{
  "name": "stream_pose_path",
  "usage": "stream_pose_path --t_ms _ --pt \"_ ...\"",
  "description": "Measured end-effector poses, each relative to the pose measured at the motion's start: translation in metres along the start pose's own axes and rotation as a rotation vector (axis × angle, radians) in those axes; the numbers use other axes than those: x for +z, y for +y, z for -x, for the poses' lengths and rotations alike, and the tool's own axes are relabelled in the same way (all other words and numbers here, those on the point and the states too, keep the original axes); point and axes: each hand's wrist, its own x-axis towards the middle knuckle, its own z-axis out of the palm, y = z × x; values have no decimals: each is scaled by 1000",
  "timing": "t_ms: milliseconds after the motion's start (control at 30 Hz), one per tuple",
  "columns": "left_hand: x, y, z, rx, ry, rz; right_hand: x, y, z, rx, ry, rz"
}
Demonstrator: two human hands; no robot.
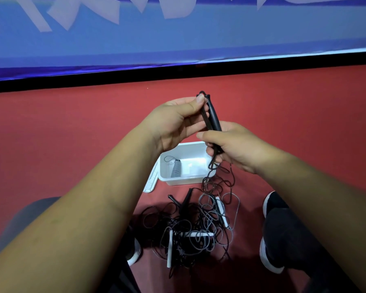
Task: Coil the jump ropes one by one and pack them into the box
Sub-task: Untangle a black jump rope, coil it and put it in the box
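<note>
On the red floor (72,134), a loose tangle of jump ropes (190,229) lay between the person's shoes, black and grey cords knotted through each other, with white handles (170,248) poking out. Beyond it stood the white box (182,180), one coiled rope (175,169) already inside.

Above the box, the left hand (173,123) pinched the top of a pair of black handles (213,119) between thumb and fingers. The right hand (235,146) had its fingers curled round their lower ends. The thin cord (216,180) trailed down from the right hand into the tangle.

The handles looked light and rigid, the surest place to hold. The cord seemed springy and slick, likely to snag on its neighbours and uncoil unless kept pinched.
</note>
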Motion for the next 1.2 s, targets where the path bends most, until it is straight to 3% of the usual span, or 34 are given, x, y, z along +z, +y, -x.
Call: stream_pose_path --t_ms 267,533,600,667,767,833,1200 --pt "-5 2 -1 -47 148 -196 -2 -10 7 37 -35 41" --pt "-10 0 -11 -59 171 -56 -3 -20 11 -20 57 -65" --pt "-12 -8 -14 -91 105 -223 -5 -27 11 -36 87 -141" --pt "-10 -19 -10 -115 -75 -436 -8 -36 12 -48 109 -220" --pt "0 -34 4 -149 -377 -473 -15 -47 15 -75 114 -321" --pt "4 -37 8 -141 -485 -526 -20 -52 16 -101 122 -336" --pt "7 -16 14 -72 -576 -587 -41 -62 20 -204 296 -335"
